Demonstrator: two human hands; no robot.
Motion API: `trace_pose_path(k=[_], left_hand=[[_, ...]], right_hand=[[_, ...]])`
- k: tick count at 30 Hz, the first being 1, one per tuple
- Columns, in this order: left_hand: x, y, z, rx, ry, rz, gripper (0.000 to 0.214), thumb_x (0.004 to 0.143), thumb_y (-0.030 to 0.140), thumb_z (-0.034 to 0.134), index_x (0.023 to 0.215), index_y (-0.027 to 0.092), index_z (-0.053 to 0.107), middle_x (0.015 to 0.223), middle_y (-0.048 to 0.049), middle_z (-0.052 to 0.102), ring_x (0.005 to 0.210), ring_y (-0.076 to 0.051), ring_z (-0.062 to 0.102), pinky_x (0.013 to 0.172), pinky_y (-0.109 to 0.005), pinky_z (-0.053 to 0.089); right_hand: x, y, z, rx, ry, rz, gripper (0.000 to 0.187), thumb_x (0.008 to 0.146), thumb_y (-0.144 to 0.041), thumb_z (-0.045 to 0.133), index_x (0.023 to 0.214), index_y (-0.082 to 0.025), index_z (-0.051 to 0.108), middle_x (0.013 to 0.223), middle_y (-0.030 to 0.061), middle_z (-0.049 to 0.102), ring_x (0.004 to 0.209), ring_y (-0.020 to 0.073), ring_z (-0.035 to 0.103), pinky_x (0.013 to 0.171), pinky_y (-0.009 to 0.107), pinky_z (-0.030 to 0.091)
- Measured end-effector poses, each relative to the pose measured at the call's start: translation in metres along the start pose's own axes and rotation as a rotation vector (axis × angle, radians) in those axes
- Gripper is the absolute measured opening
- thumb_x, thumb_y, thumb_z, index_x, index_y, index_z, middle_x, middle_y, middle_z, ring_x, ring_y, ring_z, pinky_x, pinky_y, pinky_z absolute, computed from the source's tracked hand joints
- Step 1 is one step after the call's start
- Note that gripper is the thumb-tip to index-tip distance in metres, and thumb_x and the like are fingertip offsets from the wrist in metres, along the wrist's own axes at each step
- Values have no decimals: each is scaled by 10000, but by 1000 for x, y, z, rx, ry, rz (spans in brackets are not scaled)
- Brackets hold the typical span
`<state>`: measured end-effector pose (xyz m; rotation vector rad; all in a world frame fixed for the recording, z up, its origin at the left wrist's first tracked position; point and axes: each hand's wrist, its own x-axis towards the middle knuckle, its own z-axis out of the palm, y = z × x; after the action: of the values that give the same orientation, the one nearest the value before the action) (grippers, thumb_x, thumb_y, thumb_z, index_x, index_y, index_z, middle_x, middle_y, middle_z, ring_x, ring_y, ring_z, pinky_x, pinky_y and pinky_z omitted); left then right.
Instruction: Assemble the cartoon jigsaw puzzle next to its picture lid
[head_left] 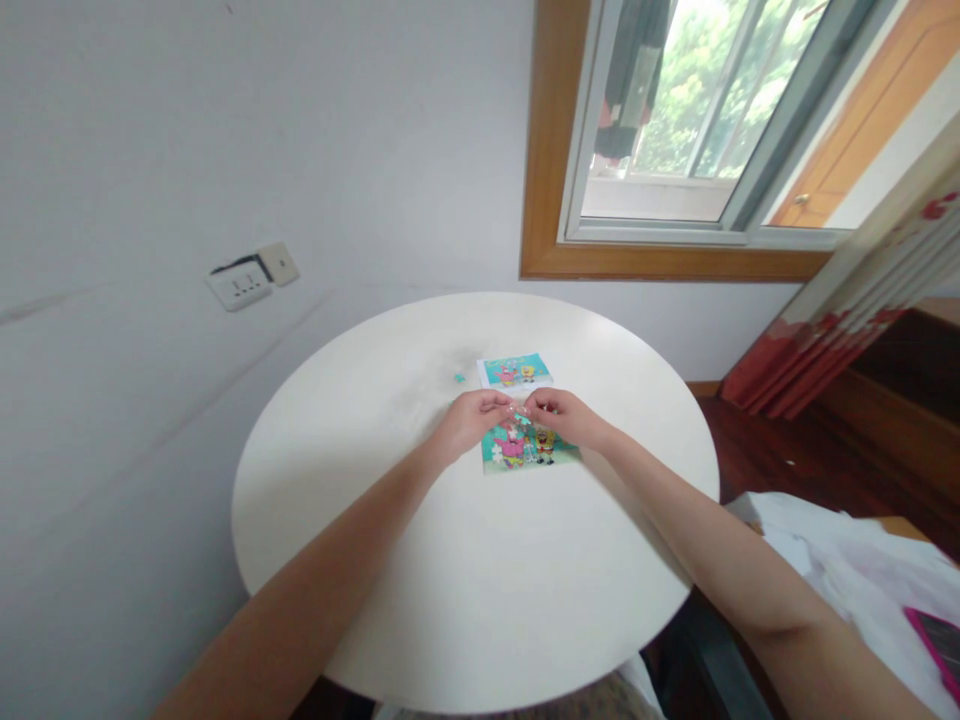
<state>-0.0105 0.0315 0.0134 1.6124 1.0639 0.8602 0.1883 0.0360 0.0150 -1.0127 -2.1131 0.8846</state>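
I reach both arms over the round white table (pixel 487 580), with six o'clock nearest my body; the cartoon jigsaw puzzle (pixel 529 450), showing a pink starfish and a yellow sponge figure, lies flat at about one o'clock from the table's middle, with white piece-shaped gaps in it. My left hand (pixel 471 420) comes in over the puzzle from ten o'clock, my right hand (pixel 561 413) from one to two; their fingertips nearly meet above its upper part. My right thumb and finger pinch a small teal jigsaw piece (pixel 523 419); my left thumb and finger are drawn in close beside it, but I cannot tell whether they clamp it too. At twelve o'clock from the puzzle lies a matching picture card (pixel 517 372); at ten to eleven, a loose teal piece (pixel 460 378) rests on the tabletop; a wall socket (pixel 244 285) sits farther out at ten, a wood-framed window (pixel 675 262) at one.
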Motion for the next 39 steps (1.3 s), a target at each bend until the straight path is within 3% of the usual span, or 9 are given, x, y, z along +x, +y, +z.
trace_pose_path(k=[4, 8, 14, 21, 30, 39], left_hand=[[1, -5, -1, 87, -12, 76, 306, 806, 357, 543, 990, 130, 635, 887, -71, 687, 802, -185, 643, 739, -298, 501], [-1, -8, -5, 414, 27, 218, 249, 832, 287, 520, 984, 155, 666, 952, -78, 642, 845, -185, 606, 766, -297, 482], [-7, -7, -9, 715, -60, 419, 225, 848, 191, 520, 1010, 187, 676, 979, -73, 595, 986, -203, 544, 890, -311, 431], [-13, -3, -3, 908, -128, 529, 287, 845, 204, 565, 1121, 234, 639, 1040, -66, 560, 1031, -226, 496, 917, -365, 405], [-14, -7, -1, 944, -149, 564, 289, 917, 250, 477, 1178, 241, 600, 1128, -81, 548, 1099, -232, 474, 990, -406, 367], [-14, -8, 0, 935, -168, 576, 297, 903, 289, 515, 1183, 236, 598, 1122, -89, 547, 1096, -238, 475, 978, -396, 381]], right_hand=[[-2, 8, -2, -70, 63, 17, 314, 848, -401, 468, 690, -149, 567, 658, -21, 487, 620, 96, 417, 604, 215, 342], [-3, 22, -16, -191, 100, 93, 333, 831, -415, 466, 655, -152, 569, 630, -18, 491, 613, 103, 427, 587, 216, 330], [-7, 36, -29, -387, 51, 165, 258, 801, -306, 470, 608, -155, 550, 631, -9, 516, 600, 99, 435, 579, 217, 308], [-7, 30, -22, -531, -33, 109, 222, 779, -291, 515, 619, -158, 593, 665, 7, 538, 622, 106, 432, 609, 224, 313], [-7, 30, -21, -534, -40, 95, 267, 806, -330, 523, 617, -163, 612, 662, 12, 549, 643, 113, 456, 630, 230, 318], [-6, 33, -22, -505, -16, 105, 266, 801, -349, 554, 636, -163, 647, 684, 17, 575, 646, 113, 468, 619, 228, 317]])
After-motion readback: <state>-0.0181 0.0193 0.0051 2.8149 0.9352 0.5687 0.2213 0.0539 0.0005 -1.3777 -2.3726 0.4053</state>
